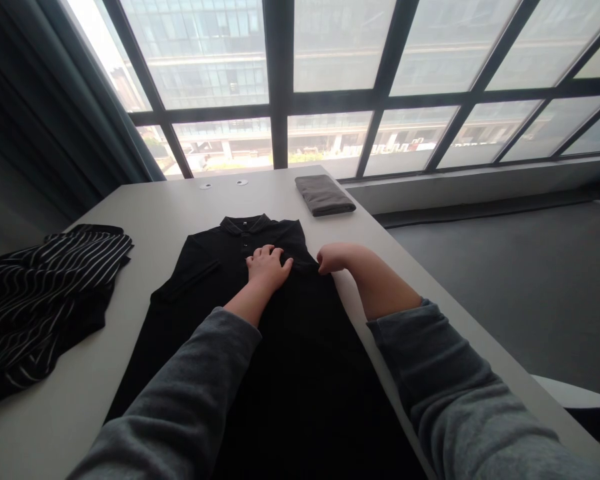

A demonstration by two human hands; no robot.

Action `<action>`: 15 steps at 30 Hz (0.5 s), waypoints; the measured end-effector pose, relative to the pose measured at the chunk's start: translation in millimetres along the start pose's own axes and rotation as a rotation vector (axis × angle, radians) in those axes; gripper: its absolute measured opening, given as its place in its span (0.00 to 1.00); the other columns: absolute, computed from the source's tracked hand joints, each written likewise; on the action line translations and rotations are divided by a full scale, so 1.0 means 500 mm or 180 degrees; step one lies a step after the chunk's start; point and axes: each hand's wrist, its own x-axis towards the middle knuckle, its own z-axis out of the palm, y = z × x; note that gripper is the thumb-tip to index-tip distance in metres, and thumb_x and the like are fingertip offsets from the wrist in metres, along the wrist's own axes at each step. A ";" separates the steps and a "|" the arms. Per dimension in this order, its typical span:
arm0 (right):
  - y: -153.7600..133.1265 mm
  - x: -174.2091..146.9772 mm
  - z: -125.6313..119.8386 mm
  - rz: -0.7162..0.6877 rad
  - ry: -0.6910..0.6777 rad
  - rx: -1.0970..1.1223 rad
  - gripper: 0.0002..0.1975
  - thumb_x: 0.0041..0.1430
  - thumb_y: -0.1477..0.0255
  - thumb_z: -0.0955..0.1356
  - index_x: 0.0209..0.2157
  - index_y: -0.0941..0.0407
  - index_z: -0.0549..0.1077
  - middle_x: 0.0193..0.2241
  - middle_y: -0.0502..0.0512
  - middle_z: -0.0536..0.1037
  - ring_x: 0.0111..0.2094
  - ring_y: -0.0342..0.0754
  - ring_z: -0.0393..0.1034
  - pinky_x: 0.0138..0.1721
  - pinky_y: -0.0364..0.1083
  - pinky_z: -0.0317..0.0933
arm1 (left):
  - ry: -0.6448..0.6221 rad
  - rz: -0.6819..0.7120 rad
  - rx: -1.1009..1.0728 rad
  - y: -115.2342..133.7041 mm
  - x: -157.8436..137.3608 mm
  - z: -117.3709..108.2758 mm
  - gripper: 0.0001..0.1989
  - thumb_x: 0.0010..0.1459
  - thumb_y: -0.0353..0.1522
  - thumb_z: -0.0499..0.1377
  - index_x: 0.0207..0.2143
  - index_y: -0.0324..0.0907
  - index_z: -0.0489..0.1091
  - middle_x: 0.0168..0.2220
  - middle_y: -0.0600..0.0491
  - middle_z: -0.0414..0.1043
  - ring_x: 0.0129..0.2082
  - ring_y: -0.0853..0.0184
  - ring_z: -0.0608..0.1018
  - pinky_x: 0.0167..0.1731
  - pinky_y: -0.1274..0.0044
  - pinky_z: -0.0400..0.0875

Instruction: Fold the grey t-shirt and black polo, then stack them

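One left hand (267, 265), spread and gripping nothing, lay on the chest of the black shirt (305, 360), flat on the worktop (170, 200), where light, steady pressure seemed best for avoiding wrinkles while the right hand (334, 258), curled tight, pinched the shirt's edge.

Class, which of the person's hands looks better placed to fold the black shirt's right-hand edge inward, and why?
Probably the right hand: it is curled at that edge of the black shirt, while the left hand rests spread on the shirt's upper front, perhaps able to steady it.
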 end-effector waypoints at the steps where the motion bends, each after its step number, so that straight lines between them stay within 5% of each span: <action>1: -0.002 -0.001 -0.002 -0.0025 0.0129 -0.0032 0.15 0.61 0.72 0.71 0.48 0.58 0.84 0.42 0.62 0.85 0.43 0.56 0.79 0.40 0.48 0.67 | -0.0007 -0.0005 0.0012 0.001 0.000 -0.001 0.26 0.69 0.50 0.54 0.62 0.49 0.74 0.70 0.45 0.66 0.68 0.46 0.66 0.64 0.54 0.63; 10: -0.003 0.012 0.007 0.0077 0.0243 -0.0121 0.15 0.58 0.75 0.72 0.47 0.57 0.85 0.43 0.61 0.85 0.44 0.55 0.79 0.41 0.46 0.66 | 0.0015 -0.0068 0.0219 0.014 -0.009 -0.015 0.26 0.69 0.50 0.55 0.61 0.49 0.75 0.66 0.43 0.70 0.64 0.44 0.69 0.59 0.52 0.66; 15: 0.012 0.013 0.009 -0.0354 0.0065 -0.0026 0.14 0.56 0.74 0.72 0.45 0.55 0.84 0.40 0.56 0.85 0.40 0.52 0.78 0.37 0.44 0.64 | 0.0209 0.0287 0.0031 0.016 -0.009 -0.013 0.23 0.70 0.47 0.56 0.60 0.49 0.75 0.68 0.44 0.68 0.66 0.46 0.67 0.60 0.52 0.64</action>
